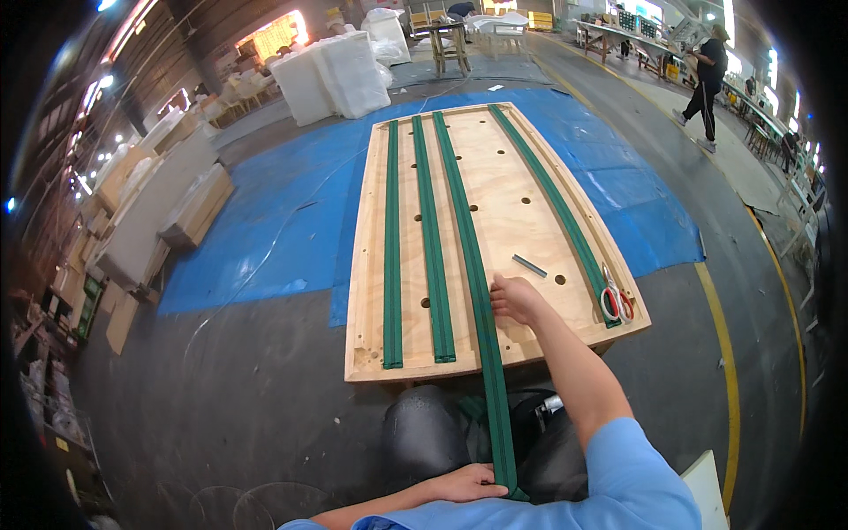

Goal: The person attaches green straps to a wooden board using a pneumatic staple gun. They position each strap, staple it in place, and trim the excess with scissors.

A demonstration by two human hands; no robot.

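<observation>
A long green webbing strap runs down a pale wooden panel and over its near edge to my lap. My left hand is closed on the strap's near end. Beside the strap's right edge, over the near part of the panel, is my right hand; its thumb and fingers are apart and its fingertips reach the strap's edge. Right of that hand lies a thin grey metal strip. Scissors with red and white handles rest on the right-hand green strap, near the panel's corner.
Two more green straps, a left one and a middle one, lie lengthwise on the panel. Blue sheeting covers the floor around it. Wrapped white blocks stand behind. A person walks at the far right.
</observation>
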